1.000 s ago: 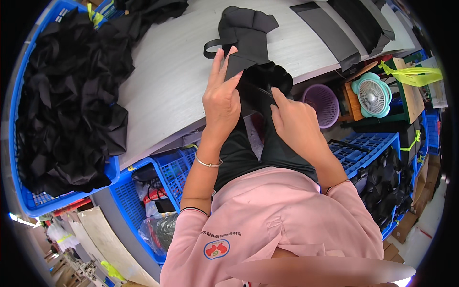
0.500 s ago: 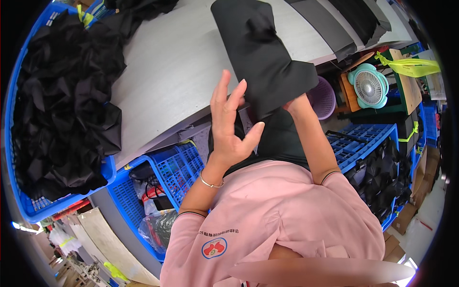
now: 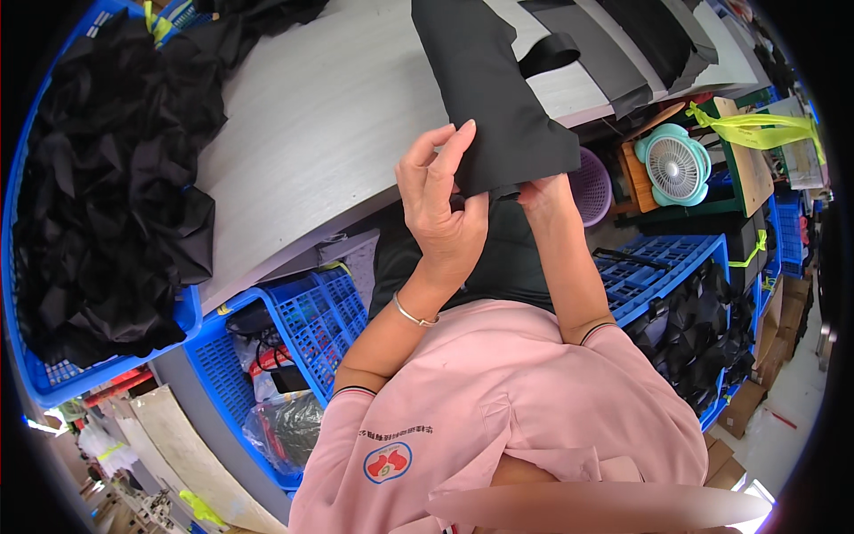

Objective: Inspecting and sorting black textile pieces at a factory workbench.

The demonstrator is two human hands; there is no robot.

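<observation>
A long piece of black fabric [image 3: 498, 107] stretches from the table's far side down to my hands, its near end hanging past the table edge above my lap. Out of its right side sticks a black strap loop [image 3: 551, 55]. My left hand [image 3: 440, 191], with a bracelet on the wrist, is closed at the near left corner of the fabric, its thumb low and its fingertips along the edge. At the near right corner my right hand [image 3: 543, 191] grips the fabric from beneath; its fingers are mostly hidden under the cloth.
The grey table [image 3: 311, 125] lies ahead. A blue crate [image 3: 200, 311] heaped with black fabric stands left. Flat black pieces [image 3: 605, 67] lie far right. A purple basket [image 3: 589, 187], a teal fan [image 3: 674, 165] and another blue crate [image 3: 658, 267] stand right.
My left hand has come from open and raised to closing on the fabric's near left corner. The fabric has turned straighter, and the strap loop now shows on its right side.
</observation>
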